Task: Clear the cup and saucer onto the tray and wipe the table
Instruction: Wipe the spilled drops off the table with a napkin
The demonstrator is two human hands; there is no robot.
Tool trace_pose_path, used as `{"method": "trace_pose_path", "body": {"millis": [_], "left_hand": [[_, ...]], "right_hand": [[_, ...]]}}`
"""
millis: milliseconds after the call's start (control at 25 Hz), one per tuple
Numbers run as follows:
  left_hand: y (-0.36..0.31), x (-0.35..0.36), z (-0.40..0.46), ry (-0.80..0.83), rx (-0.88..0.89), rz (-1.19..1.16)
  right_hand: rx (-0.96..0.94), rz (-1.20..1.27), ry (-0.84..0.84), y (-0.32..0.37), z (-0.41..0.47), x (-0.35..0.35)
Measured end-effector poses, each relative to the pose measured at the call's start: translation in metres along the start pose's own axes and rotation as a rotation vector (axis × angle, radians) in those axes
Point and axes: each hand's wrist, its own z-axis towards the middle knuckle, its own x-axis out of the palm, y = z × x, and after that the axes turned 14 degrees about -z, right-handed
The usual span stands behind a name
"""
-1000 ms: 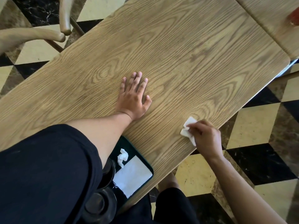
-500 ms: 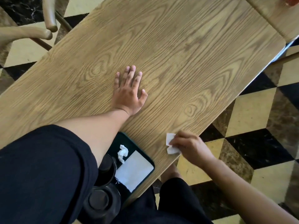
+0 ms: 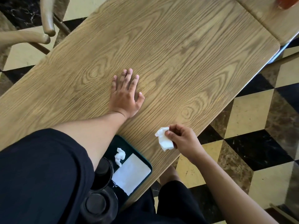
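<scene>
My left hand (image 3: 125,95) lies flat, fingers spread, on the middle of the wooden table (image 3: 178,54). My right hand (image 3: 181,139) pinches a crumpled white tissue (image 3: 164,140) just above the table's near edge. At the near end sits a dark green tray (image 3: 146,164), partly hidden under my left arm and sleeve. On the tray are a crumpled white tissue (image 3: 120,156), a flat white napkin (image 3: 131,174), a black saucer (image 3: 98,206) and a black cup (image 3: 102,172).
A wooden chair (image 3: 47,21) stands at the far left of the table. A second wooden table (image 3: 267,15) adjoins at the top right with a red object (image 3: 289,3) on it. Checkered tile floor (image 3: 250,126) lies to the right.
My right hand slid with the tissue along the near edge toward me, then lifted it, now bunched in the fingertips. My left hand stayed flat on the table.
</scene>
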Motion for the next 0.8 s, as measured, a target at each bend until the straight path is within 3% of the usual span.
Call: {"method": "trace_pose_path", "body": {"millis": [80,240,440,600,800], "left_hand": [[0.0,0.0,0.0,-0.009,0.002,-0.002],[0.0,0.001,-0.001,-0.013,0.005,-0.001],[-0.001,0.0,-0.001,-0.004,0.001,0.0],[-0.001,0.001,-0.001,-0.005,-0.006,0.009],[0.0,0.001,-0.001,-0.01,0.006,0.019]], "right_hand": [[-0.063,-0.162,-0.041,-0.007,-0.007,0.0],[-0.409,-0.622,-0.376,-0.018,-0.006,-0.013],[-0.351,-0.685,-0.804,-0.018,0.022,-0.046],[-0.389,-0.752,-0.799,-0.017,0.025,-0.045],[-0.436,-0.864,-0.585,-0.023,0.003,-0.04]]}}
